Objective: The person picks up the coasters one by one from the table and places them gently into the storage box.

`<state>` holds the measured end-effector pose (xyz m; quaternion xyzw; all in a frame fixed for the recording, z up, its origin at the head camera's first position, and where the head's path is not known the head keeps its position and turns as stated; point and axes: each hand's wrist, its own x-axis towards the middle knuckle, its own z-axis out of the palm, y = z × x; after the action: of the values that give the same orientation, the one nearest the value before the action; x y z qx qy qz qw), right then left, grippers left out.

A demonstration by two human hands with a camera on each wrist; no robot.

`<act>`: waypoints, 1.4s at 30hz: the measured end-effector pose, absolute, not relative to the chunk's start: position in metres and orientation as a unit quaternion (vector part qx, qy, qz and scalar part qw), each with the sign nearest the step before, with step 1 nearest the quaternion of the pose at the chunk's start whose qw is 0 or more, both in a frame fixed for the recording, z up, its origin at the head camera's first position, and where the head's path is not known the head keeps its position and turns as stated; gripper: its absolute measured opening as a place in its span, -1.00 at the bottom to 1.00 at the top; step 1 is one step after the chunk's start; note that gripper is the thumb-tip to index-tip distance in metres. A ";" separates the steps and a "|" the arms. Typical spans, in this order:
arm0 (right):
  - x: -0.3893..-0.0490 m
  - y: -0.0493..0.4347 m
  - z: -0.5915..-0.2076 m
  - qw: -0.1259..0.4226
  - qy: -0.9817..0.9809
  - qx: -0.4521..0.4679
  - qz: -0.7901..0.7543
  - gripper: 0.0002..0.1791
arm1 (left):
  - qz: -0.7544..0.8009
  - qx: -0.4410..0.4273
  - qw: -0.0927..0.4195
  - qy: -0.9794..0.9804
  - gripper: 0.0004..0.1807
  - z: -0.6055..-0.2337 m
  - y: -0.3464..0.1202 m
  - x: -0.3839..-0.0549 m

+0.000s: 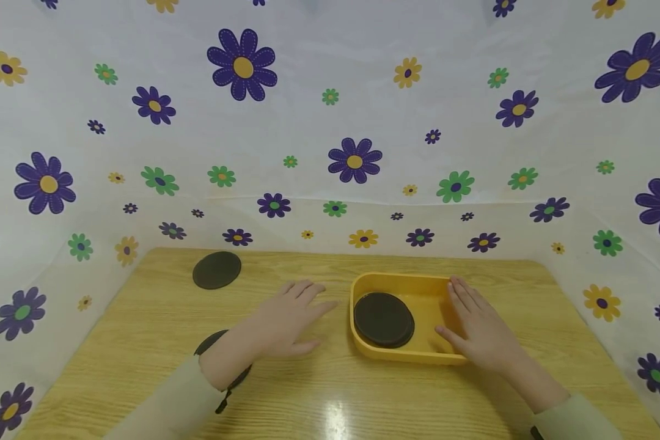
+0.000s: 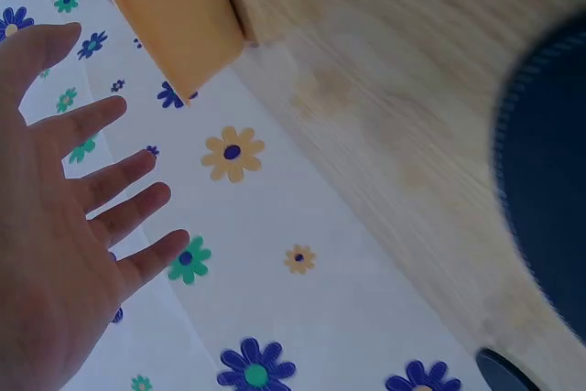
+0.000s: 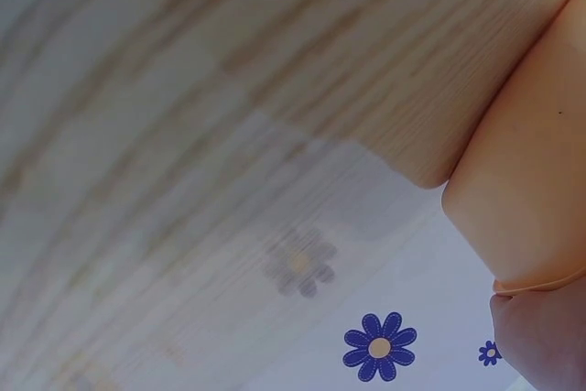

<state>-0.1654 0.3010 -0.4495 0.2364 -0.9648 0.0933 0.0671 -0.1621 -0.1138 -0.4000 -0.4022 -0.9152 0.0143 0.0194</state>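
A yellow rectangular bin (image 1: 412,354) sits right of centre on the wooden table. Inside its left end lies a round black disc (image 1: 384,319), flat on the bottom. My right hand (image 1: 481,330) rests on the bin's right end, its fingers straight along the rim and the thumb over the inside. To the left of the bin, my left hand (image 1: 288,318) hovers with spread fingers and an empty palm, as the left wrist view also shows. Below my left forearm another black disc (image 1: 211,340) is partly covered; its stitched edge shows in the left wrist view.
A further black disc (image 1: 217,270) lies near the table's back left corner. White cloth (image 1: 308,128) with printed flowers surrounds the wooden table (image 1: 286,403) at the back and both sides.
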 end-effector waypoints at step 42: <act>-0.164 0.299 -0.447 0.050 -0.970 0.219 0.093 0.01 | -0.085 -0.229 -0.035 -0.969 -0.04 -0.455 -0.246 -0.102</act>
<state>-0.1641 0.2994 -0.4474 0.2191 -0.9700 0.0928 0.0500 -0.1016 -0.2461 -0.4546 -0.2291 -0.9690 -0.0855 -0.0349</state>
